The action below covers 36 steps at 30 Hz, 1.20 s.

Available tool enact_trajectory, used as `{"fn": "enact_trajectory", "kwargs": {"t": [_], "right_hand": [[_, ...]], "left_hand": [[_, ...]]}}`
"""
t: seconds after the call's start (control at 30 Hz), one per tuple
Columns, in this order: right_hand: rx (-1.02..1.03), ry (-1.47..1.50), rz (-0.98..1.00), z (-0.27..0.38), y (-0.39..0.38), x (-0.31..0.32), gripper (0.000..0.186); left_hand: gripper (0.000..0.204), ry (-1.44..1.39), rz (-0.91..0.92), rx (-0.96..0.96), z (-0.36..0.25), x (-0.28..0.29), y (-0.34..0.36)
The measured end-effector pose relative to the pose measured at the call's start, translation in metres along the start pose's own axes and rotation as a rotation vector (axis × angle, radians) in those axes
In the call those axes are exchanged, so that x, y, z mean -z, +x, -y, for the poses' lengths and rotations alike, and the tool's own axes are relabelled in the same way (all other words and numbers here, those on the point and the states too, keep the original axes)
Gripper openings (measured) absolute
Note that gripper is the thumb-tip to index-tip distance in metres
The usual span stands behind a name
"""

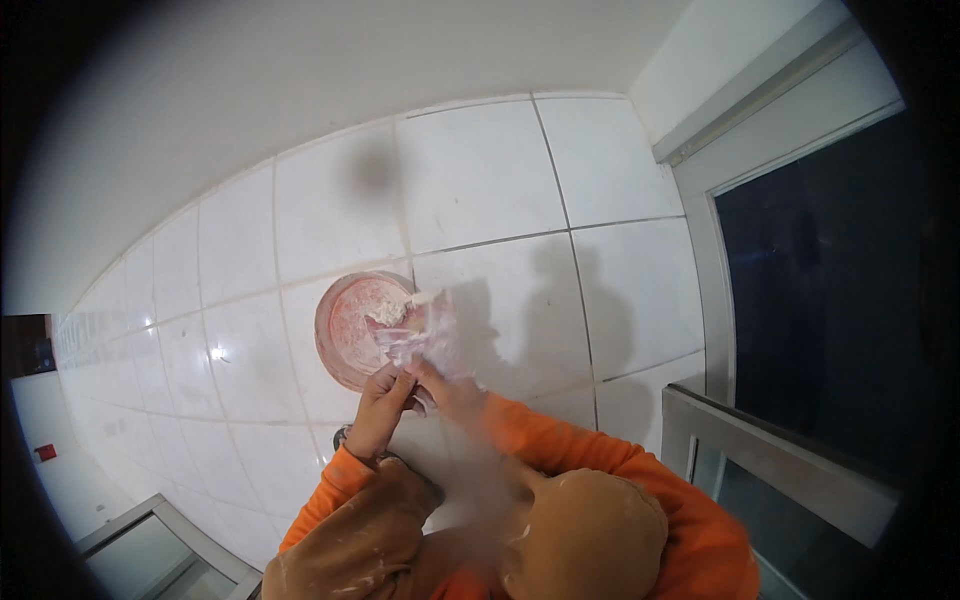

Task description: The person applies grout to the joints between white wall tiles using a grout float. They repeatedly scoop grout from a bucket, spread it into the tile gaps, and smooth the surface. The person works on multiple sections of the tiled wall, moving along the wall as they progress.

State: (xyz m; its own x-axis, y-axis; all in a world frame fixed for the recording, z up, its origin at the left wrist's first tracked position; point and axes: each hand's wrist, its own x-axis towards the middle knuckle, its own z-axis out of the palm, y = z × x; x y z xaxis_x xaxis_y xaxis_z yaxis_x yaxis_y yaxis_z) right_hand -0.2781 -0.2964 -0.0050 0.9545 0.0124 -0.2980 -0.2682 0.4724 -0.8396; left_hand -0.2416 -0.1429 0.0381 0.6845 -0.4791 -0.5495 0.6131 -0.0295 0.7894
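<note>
A shallow round pinkish-red container [346, 333] with pale powdery residue sits on the tiled floor. Whitish powder [389, 312] shows in it, partly behind a translucent plastic bag [432, 325] tilted over its right side. My left hand [385, 408] is closed on the bag's lower end, just below the container's near rim. My right hand [450, 395] also grips the bag, right beside the left, though blurred. My forearms in orange sleeves come up from the lower edge, with my tan-covered knees beneath them.
A white wall [400, 45] runs behind the tiled floor [490, 165]. At the right stands a metal-framed doorway with dark glass [810, 270], another framed panel [760, 440] below it. Another glass-panelled frame [150, 510] is at lower left, near a small red object [45, 452].
</note>
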Motion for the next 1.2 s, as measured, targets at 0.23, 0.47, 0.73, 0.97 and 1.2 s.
{"fn": "enact_trajectory", "kwargs": {"t": [0.23,0.47,0.73,0.97,1.2], "right_hand": [[0.149,0.226,-0.236,0.079,0.082,0.085,0.039],[0.428,-0.900,-0.251,0.146,0.210,0.163,0.041],[0.346,-2.004,0.087,0.167,0.368,0.085,0.040],[0.176,-2.245,0.190,0.140,0.402,0.083,0.049],[0.335,-2.267,0.121,0.094,0.383,0.111,0.051]], "left_hand": [[0.022,1.171,-0.800,-0.636,-0.016,0.069,0.007],[0.019,0.985,-0.686,-0.444,-0.019,0.151,0.045],[0.046,1.173,-0.729,-0.394,-0.076,0.190,0.269],[0.069,1.231,-1.091,-0.179,-0.078,0.126,0.340],[0.072,1.278,-1.030,-0.117,-0.083,0.128,0.336]]}}
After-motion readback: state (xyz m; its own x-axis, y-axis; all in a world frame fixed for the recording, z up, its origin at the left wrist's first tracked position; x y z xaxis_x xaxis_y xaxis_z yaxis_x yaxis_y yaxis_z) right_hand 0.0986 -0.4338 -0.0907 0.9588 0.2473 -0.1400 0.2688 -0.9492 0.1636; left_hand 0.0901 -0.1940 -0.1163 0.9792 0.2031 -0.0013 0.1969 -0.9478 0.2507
